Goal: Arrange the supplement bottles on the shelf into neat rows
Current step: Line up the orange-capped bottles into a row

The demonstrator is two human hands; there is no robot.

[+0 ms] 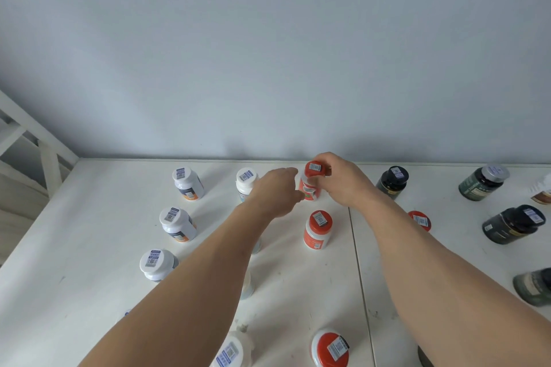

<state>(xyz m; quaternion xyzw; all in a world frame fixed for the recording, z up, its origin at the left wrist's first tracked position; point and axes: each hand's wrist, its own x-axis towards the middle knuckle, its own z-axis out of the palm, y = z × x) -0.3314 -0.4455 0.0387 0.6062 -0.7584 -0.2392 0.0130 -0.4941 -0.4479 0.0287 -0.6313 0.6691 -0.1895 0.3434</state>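
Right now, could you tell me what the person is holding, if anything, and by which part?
The right hand grips the rear red-capped bottle at its cap; the left hand touches its body.

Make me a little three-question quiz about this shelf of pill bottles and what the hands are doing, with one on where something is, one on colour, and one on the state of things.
1. Where is the bottle both hands are on?
A. At the back, near the wall
B. At the front edge
C. On the floor

2. What colour is that bottle's cap?
A. White
B. Black
C. Red

3. How do the three white-capped bottles on the left stand?
A. Tipped over
B. Upright, caps on
C. Open, caps off

Answers:
1 A: the red-capped bottle sits in the back row by the wall, between the left hand and the right hand.
2 C: its cap shows red under a barcode sticker.
3 B: the white-capped bottles stand upright in a column on the shelf, each capped.
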